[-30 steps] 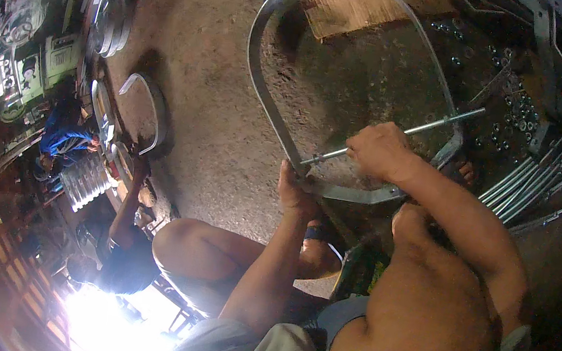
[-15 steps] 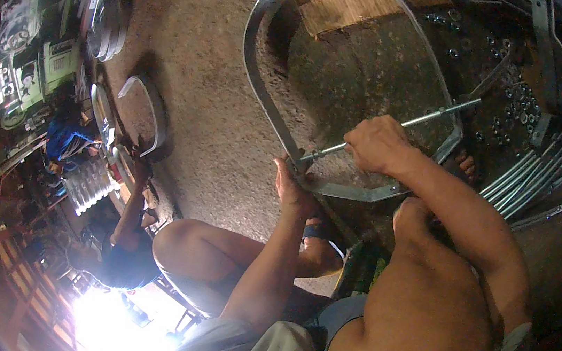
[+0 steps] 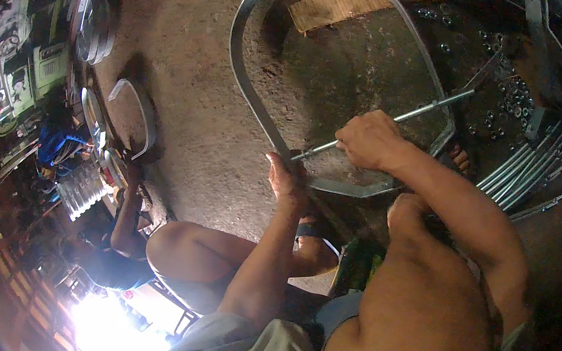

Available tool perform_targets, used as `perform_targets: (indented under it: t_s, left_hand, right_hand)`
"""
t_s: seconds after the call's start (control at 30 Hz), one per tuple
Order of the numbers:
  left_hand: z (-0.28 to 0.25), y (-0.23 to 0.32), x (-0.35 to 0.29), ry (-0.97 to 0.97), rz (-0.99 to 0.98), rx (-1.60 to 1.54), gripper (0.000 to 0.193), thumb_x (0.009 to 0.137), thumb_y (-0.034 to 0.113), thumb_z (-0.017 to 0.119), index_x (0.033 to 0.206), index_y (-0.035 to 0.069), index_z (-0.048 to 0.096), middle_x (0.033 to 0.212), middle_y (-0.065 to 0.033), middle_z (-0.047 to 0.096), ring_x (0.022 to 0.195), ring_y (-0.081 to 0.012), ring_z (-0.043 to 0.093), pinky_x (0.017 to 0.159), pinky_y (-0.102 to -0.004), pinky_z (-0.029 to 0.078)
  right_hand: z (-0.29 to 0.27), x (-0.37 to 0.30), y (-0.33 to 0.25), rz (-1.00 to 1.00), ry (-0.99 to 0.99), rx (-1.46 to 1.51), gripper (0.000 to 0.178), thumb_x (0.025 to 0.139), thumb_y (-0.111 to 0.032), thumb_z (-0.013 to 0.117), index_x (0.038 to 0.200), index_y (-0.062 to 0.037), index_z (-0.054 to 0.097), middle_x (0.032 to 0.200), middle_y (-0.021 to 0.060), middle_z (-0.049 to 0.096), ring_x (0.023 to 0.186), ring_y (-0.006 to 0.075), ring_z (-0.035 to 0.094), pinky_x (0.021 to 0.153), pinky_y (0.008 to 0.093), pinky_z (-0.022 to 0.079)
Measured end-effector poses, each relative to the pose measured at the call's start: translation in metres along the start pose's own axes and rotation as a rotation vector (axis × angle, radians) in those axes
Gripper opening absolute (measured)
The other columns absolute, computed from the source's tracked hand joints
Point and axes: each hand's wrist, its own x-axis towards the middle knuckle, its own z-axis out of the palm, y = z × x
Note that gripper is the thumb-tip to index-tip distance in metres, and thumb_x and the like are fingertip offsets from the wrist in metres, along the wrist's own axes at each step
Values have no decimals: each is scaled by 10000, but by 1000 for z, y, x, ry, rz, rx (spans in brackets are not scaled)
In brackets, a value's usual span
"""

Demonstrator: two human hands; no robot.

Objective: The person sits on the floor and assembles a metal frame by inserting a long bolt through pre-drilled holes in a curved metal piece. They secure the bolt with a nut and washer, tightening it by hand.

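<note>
A bent flat metal band point(image 3: 237, 44) forms a large loop in front of me, its narrow end near my knees. Across that end runs a shiny metal rod point(image 3: 429, 108), passing through both sides of the band. My right hand point(image 3: 369, 140) is closed around the rod between the two sides. At the band's left corner, where the rod's end meets it, my left hand point(image 3: 285, 179) grips the band; part of its fingers is hidden behind the metal.
Several loose rods point(image 3: 524, 170) lie at the right beside scattered nuts point(image 3: 515, 99). Cardboard point(image 3: 337, 3) lies at the far side. A curved metal strip point(image 3: 147, 124) is on the floor at left, near another person point(image 3: 112, 263) and a bright light point(image 3: 114, 330).
The loop and rod sit slightly further left and higher in view, along with most of the scene. Both hands keep their hold.
</note>
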Motion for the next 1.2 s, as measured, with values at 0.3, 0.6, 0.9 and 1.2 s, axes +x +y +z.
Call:
perform_targets:
  t_s: [0.3, 0.6, 0.9, 1.2]
  left_hand:
    - [2, -4, 12, 140, 47, 178, 713, 903, 752, 348, 903, 68, 550, 659, -58, 524, 531, -187, 486, 496, -324, 416]
    - [-6, -9, 6, -21, 33, -12, 593, 978, 595, 329, 1248, 94, 498, 906, -99, 546, 715, -195, 539, 611, -336, 459]
    - [8, -6, -33, 426, 622, 725, 492, 876, 192, 644, 1319, 63, 472, 1235, -170, 504, 1139, -339, 487, 1017, -478, 352]
    - [45, 20, -22, 84, 963, 1024, 354, 869, 174, 648, 1191, 43, 580, 1195, -142, 559, 1124, -344, 499, 1004, -435, 359]
  right_hand:
    - [-3, 1, -20, 96, -108, 31, 213, 768, -195, 640, 899, -75, 757, 891, 168, 725, 844, 329, 716, 725, 452, 563]
    - [6, 25, -37, -24, -179, -40, 203, 779, -170, 647, 933, -85, 750, 949, 148, 728, 889, 298, 717, 737, 437, 569]
    - [50, 27, -19, -13, 0, -78, 181, 831, -199, 599, 952, -120, 708, 1001, 96, 685, 1006, 282, 645, 842, 410, 496]
    - [36, 11, -9, -39, 425, 19, 232, 805, -179, 596, 1003, -98, 686, 1020, 91, 649, 1116, 299, 552, 938, 448, 435]
